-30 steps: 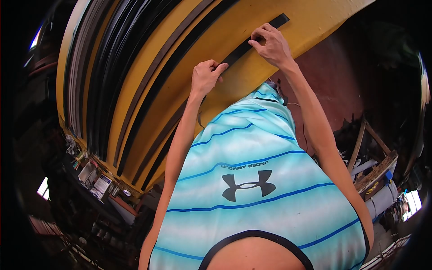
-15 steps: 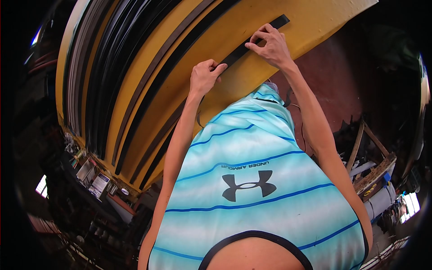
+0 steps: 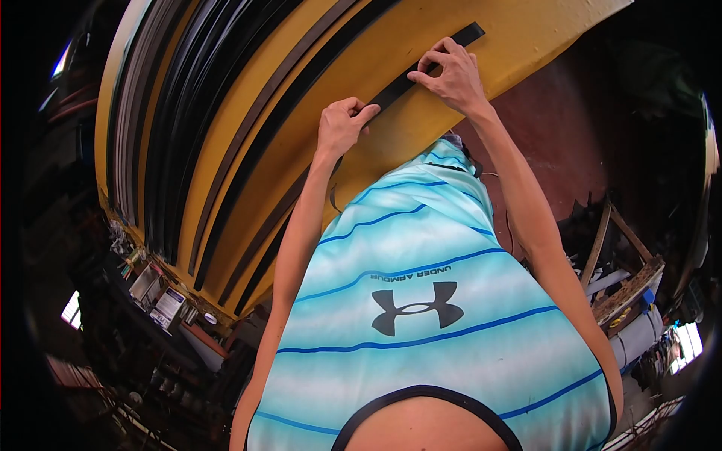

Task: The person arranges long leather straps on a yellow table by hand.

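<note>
Left of our hands, long dark strips [image 3: 174,128] curve along the yellow surface [image 3: 380,146]. Our left hand [image 3: 342,128] pinches the black strip [image 3: 392,92], which runs across that surface between our hands and past our right hand [image 3: 455,77], curled over it; we cannot tell whether its fingers grip.

2 hands [image 3: 342,129] [image 3: 456,75], 1 tbl [image 3: 519,52], 1 shirt [image 3: 421,240], 6+ strips [image 3: 394,92]

right hand [image 3: 451,75] slightly nearer the left hand [image 3: 342,129] along the black strip [image 3: 395,90]
</note>
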Demonstrator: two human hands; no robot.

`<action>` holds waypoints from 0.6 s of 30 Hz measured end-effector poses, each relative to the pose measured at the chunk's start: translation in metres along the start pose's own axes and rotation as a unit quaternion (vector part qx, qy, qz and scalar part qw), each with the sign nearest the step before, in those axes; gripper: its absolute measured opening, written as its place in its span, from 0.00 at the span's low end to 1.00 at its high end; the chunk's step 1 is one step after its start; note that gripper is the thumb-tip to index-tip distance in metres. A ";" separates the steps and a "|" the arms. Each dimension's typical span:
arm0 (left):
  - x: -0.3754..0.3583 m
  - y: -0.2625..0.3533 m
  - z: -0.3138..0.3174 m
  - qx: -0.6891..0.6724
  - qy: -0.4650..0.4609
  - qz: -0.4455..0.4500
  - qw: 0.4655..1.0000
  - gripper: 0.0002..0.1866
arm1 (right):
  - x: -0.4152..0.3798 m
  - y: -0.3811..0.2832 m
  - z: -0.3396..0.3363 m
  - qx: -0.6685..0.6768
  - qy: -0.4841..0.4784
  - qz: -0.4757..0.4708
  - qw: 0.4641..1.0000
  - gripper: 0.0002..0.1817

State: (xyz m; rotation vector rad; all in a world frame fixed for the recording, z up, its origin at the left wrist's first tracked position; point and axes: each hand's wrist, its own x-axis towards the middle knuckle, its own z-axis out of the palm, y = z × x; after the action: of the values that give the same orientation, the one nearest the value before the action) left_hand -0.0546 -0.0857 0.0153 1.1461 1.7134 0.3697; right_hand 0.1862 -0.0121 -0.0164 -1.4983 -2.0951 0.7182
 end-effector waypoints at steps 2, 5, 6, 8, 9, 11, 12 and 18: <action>0.000 0.003 -0.001 -0.004 -0.003 -0.010 1.000 0.17 | 0.001 0.000 -0.001 0.003 -0.015 0.008 1.000 0.17; 0.000 0.004 -0.002 -0.003 -0.005 -0.021 1.000 0.17 | 0.000 0.001 0.001 -0.004 0.003 -0.002 1.000 0.17; 0.000 0.004 -0.002 0.002 -0.005 -0.022 1.000 0.17 | 0.000 -0.001 0.001 -0.005 0.003 -0.003 1.000 0.17; 0.002 0.004 -0.002 0.005 -0.006 -0.023 1.000 0.17 | 0.000 -0.003 -0.001 0.004 0.000 0.011 1.000 0.14; 0.001 0.005 -0.002 0.010 -0.006 -0.025 1.000 0.17 | 0.000 -0.003 -0.001 0.004 0.000 0.011 1.000 0.14; 0.001 0.006 -0.002 0.015 -0.004 -0.028 0.999 0.17 | 0.000 -0.003 -0.001 0.003 0.004 0.008 1.000 0.14; 0.000 0.007 -0.001 0.020 -0.003 -0.031 0.999 0.17 | 0.000 -0.003 -0.001 0.003 0.003 0.008 1.000 0.14; 0.002 0.004 0.000 0.034 0.002 -0.027 0.999 0.18 | 0.000 -0.001 0.001 -0.007 0.003 0.003 1.000 0.16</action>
State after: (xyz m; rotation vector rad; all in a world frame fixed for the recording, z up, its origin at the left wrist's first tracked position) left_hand -0.0524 -0.0820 0.0170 1.1470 1.7677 0.2827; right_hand 0.1850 -0.0125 -0.0161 -1.5126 -2.0973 0.7020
